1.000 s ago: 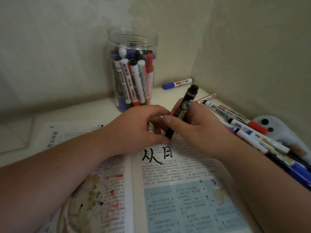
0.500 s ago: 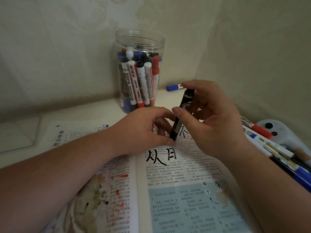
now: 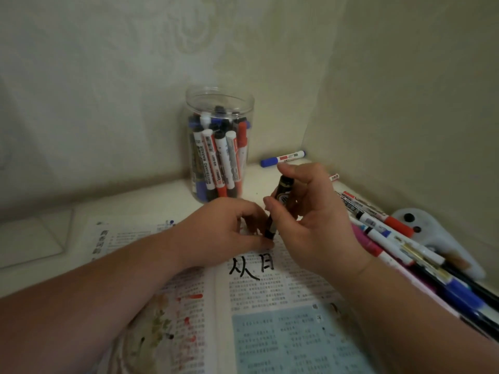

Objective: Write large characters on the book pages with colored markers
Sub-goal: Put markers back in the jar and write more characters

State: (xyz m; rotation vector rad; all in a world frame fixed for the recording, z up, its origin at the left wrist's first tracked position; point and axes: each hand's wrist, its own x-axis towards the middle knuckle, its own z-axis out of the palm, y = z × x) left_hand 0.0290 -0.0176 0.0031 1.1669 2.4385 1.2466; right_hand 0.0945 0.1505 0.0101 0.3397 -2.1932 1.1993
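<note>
An open book [image 3: 270, 306] lies on the table with two large black characters [image 3: 251, 267] written at the top of its right page. A black marker [image 3: 278, 206] stands almost upright above that page. My right hand [image 3: 313, 222] holds the marker's barrel between thumb and fingers. My left hand [image 3: 224, 233] rests on the book's centre fold and pinches the marker's lower end with thumb and fingertips. The marker's tip is hidden between my hands.
A clear plastic jar [image 3: 220, 147] full of whiteboard markers stands behind the book. A blue-capped marker [image 3: 282, 157] lies by the wall corner. Several loose markers [image 3: 399, 238] are heaped on the right beside a pale grey object [image 3: 432, 228]. Walls close in behind and to the right.
My right hand lifted from a closed grip low on the marker to a looser hold higher on the barrel. The marker turned more upright. My left hand stayed at its lower end.
</note>
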